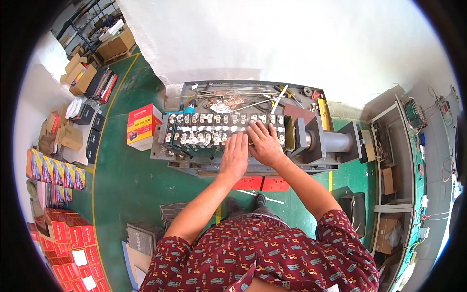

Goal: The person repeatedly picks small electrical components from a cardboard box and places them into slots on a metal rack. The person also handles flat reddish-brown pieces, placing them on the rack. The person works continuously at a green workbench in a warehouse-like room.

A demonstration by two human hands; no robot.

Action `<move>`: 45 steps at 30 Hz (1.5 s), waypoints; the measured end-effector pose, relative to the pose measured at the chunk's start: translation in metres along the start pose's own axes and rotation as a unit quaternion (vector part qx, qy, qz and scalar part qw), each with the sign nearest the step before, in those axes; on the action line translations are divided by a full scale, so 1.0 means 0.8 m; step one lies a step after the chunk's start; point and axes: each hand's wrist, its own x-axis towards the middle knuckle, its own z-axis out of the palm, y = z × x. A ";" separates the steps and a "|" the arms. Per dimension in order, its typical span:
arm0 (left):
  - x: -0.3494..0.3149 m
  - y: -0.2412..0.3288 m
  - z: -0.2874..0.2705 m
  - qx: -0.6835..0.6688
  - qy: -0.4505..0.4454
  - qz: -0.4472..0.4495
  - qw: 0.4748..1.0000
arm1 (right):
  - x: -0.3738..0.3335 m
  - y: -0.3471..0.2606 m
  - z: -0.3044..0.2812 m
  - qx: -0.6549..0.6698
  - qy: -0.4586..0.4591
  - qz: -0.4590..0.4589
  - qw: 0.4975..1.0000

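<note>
A long row of dark, block-like cells (202,130), topped with whitish metal terminals, lies across a metal bench in front of me. My left hand (234,155) rests on the row right of its middle, fingers stretched out and pointing away from me. Beside it, my right hand (266,146) lies over the right part of the row with its fingers extended. Both palms face down, and neither hand grips anything visible. Whatever lies directly under the fingers is hidden. A yellowish plate (289,134) stands at the row's right end.
Right of the row, a thick metal cylinder (336,142) sits between upright steel plates. Rods, metal scraps and pliers (287,92) lie in the tray behind. A teal power tool (188,108) touches the back left. A red-yellow box (142,127) stands left; shelving (396,209) stands right.
</note>
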 end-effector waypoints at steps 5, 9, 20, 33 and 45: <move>0.002 0.000 -0.002 -0.023 -0.026 -0.027 0.999 | -0.001 0.000 0.000 -0.006 0.018 -0.012 1.000; -0.003 -0.002 0.004 -0.012 -0.018 -0.019 1.000 | -0.002 0.001 0.005 -0.004 0.017 -0.008 1.000; 0.002 -0.005 -0.017 -0.113 -0.021 -0.037 0.993 | 0.002 -0.001 -0.006 0.007 -0.035 0.008 0.999; -0.004 -0.078 -0.096 -0.208 0.040 -0.096 0.973 | 0.007 0.007 -0.017 0.166 0.087 0.026 0.982; 0.138 -0.043 -0.030 -0.054 -0.182 -0.149 0.970 | -0.012 -0.051 -0.006 0.173 0.164 0.062 0.969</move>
